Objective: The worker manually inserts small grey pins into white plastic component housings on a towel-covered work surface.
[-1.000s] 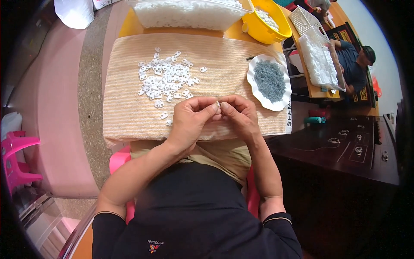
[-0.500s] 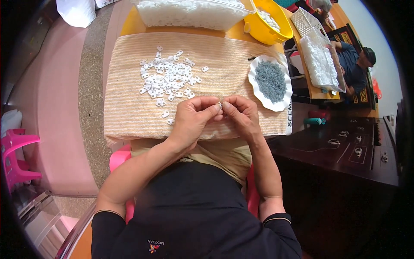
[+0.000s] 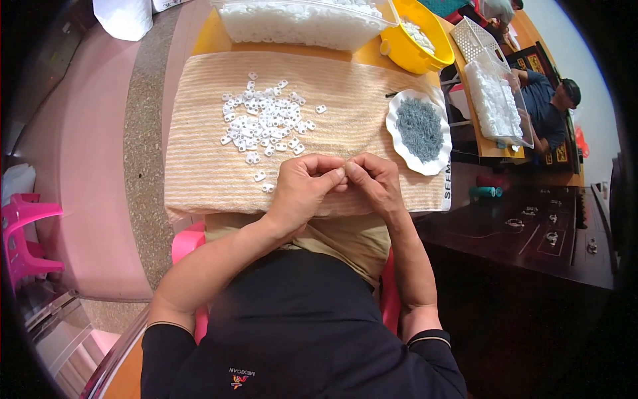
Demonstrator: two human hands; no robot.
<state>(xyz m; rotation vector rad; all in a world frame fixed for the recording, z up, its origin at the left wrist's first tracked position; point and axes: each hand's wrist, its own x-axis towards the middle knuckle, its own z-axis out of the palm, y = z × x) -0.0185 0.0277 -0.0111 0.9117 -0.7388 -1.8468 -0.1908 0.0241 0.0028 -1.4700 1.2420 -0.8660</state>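
The left hand (image 3: 304, 188) and the right hand (image 3: 373, 183) meet fingertip to fingertip over the near edge of the striped cloth (image 3: 199, 166), both pinched narrow on something tiny between them; it looks like one of the small white clips, though the piece itself is mostly hidden by the fingers. The pile of white clips (image 3: 266, 120) lies spread just beyond the hands, and the white dish of grey bits (image 3: 419, 130) sits near, to the right. To do this step well, the person probably needs to keep both wrists resting on the cloth, hold the piece low over it so a slip lands softly, and press squarely instead of twisting. Compared with a second ago, the hands sit in the same spot and the same pinch; the pile and dish have not shifted.
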